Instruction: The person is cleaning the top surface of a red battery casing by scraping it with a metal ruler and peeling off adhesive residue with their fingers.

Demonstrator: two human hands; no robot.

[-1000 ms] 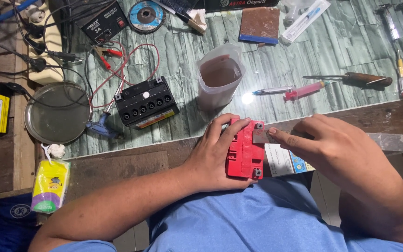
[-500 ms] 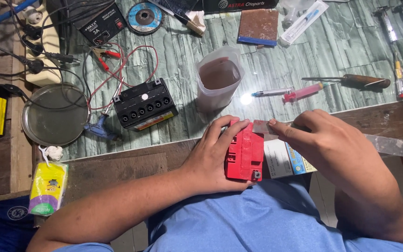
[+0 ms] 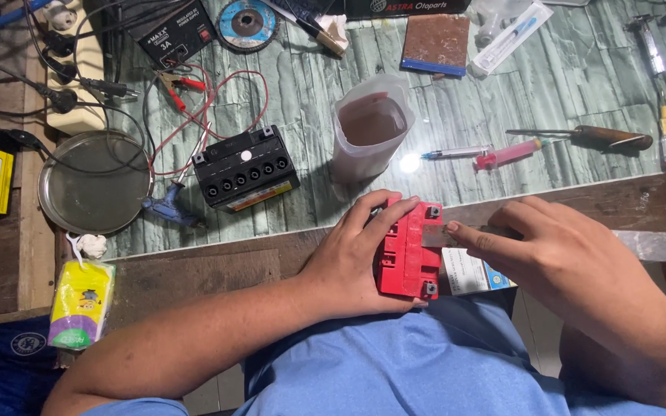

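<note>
The small red rectangular plastic battery (image 3: pixel 410 250) sits at the near edge of the wooden bench (image 3: pixel 194 270), against the person's lap in blue cloth. The left hand (image 3: pixel 352 258) wraps its left side, fingers spread over the top face, thumb underneath. The right hand (image 3: pixel 560 258) comes in from the battery's right; its thumb and forefinger are pressed together on a thin flat grey strip (image 3: pixel 435 236) laid against the battery's right edge near a corner terminal. Just right of the battery, partly under that hand, lies a white and blue card packet (image 3: pixel 472 271). Beyond the battery stands a translucent plastic jug (image 3: pixel 369 131) of brownish liquid. Left of the jug rests a black battery with six open cell holes (image 3: pixel 244 169), red wires (image 3: pixel 210 108) trailing from it. Right of the jug lies a pink syringe (image 3: pixel 506 154).
</note>
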